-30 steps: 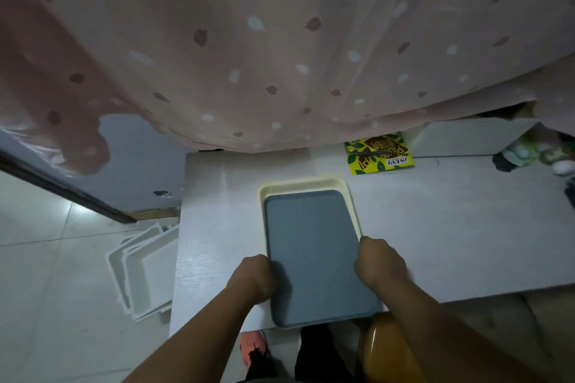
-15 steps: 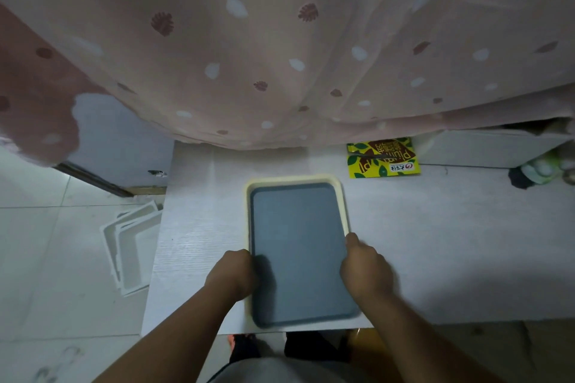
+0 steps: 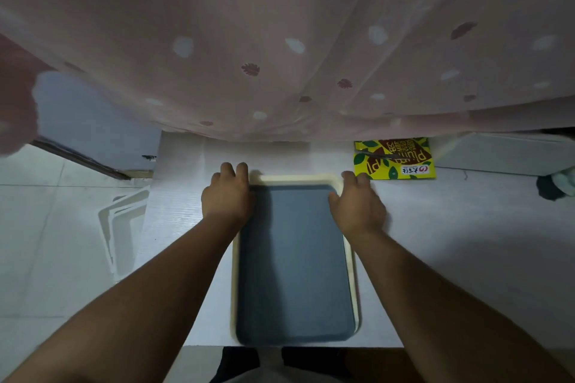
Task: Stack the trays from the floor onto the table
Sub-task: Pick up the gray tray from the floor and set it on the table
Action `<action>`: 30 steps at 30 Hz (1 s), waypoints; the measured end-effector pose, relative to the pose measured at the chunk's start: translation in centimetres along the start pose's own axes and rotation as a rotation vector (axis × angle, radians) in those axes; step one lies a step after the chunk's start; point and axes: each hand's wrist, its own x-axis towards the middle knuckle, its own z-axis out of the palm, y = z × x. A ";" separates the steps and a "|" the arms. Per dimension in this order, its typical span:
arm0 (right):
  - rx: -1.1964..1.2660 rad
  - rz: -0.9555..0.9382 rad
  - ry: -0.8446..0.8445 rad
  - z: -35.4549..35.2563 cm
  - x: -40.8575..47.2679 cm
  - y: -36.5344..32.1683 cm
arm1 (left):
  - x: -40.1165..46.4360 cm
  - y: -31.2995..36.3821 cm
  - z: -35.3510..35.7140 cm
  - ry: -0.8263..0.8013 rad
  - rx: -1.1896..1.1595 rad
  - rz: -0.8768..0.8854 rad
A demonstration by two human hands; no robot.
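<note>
A grey-blue tray [image 3: 294, 267] lies inside a cream tray [image 3: 298, 178] on the white table [image 3: 451, 242], close to its near edge. My left hand [image 3: 227, 196] rests on the far left corner of the stack, fingers curled over the rims. My right hand [image 3: 357, 205] presses the far right corner the same way. On the floor to the left, several white trays [image 3: 119, 227] lean stacked together, partly hidden by the table's edge.
A pink curtain with a leaf print [image 3: 280, 40] hangs over the table's far side. A yellow snack packet [image 3: 393, 158] lies beyond the trays on the right. A dark and green object [image 3: 557, 185] sits at the right edge. White floor tiles [image 3: 46, 258] spread to the left.
Both hands have slid from the trays' near sides up to the far corners. The grey-blue tray has settled into the cream one, and the view has moved closer over the table.
</note>
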 end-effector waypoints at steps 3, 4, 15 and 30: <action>-0.018 -0.046 -0.003 0.8 1.7 -0.3 | 0.9 0.1 0.9 -0.013 0.091 0.027; -0.021 -0.059 -0.008 1.0 2.1 -0.2 | 1.1 0.1 1.0 -0.009 0.098 0.028; -0.070 -0.122 -0.014 1.7 2.4 0.4 | 1.8 0.2 1.3 0.057 0.041 0.031; -0.133 -0.169 -0.032 1.6 2.8 -0.8 | 1.3 -1.3 1.7 0.056 0.001 0.010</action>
